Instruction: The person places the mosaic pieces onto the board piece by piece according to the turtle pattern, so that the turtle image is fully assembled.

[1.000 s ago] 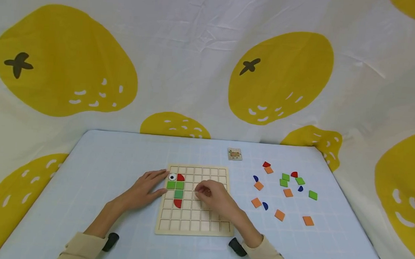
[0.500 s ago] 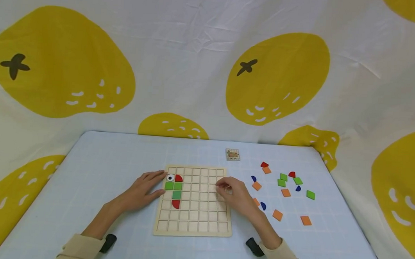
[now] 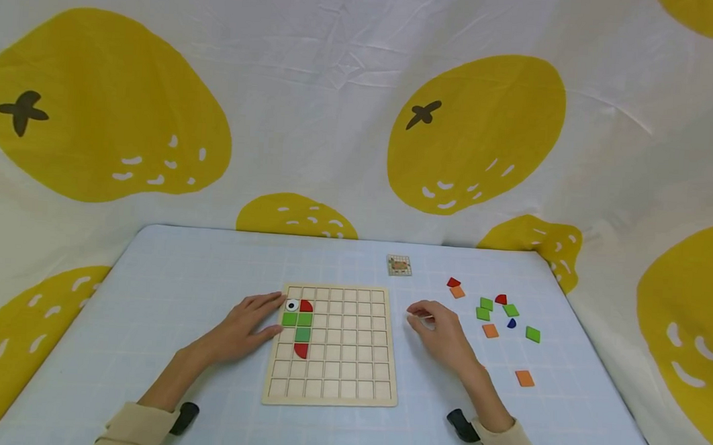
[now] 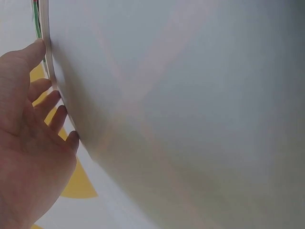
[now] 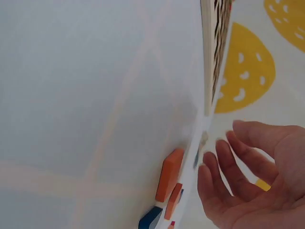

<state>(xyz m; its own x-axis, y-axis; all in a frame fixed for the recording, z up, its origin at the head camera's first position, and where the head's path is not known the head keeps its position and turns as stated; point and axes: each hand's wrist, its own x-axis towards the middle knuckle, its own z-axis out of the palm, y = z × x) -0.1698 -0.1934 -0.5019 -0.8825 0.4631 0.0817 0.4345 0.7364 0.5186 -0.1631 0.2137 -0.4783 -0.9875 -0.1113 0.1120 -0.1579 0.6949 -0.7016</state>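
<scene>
A pale wooden grid board (image 3: 349, 370) lies on the table. My left hand (image 3: 238, 334) rests along its left edge, thumb and fingertips touching the rim, as the left wrist view also shows. In the board's left columns sit a white eye tile (image 3: 292, 305), a red quarter-round (image 3: 306, 306), green squares (image 3: 305, 320), and another red quarter-round (image 3: 301, 350) lower down. My right hand (image 3: 444, 334) is just right of the board, fingers loosely bent. Nothing shows between those fingers in the right wrist view, where an orange square tile (image 5: 169, 175) and a blue piece (image 5: 150, 218) lie nearby.
Loose tiles are scattered to the right: orange squares (image 3: 524, 378), green squares (image 3: 533, 334), red pieces (image 3: 501, 298) and a blue half-round (image 3: 511, 323). A small picture card (image 3: 399, 266) lies behind the board. A lemon-print cloth (image 3: 338, 114) hangs behind the table.
My right hand has moved rightward from over the middle of the board, past its right edge, to above the table, covering some loose tiles. The left hand stays at the board's edge.
</scene>
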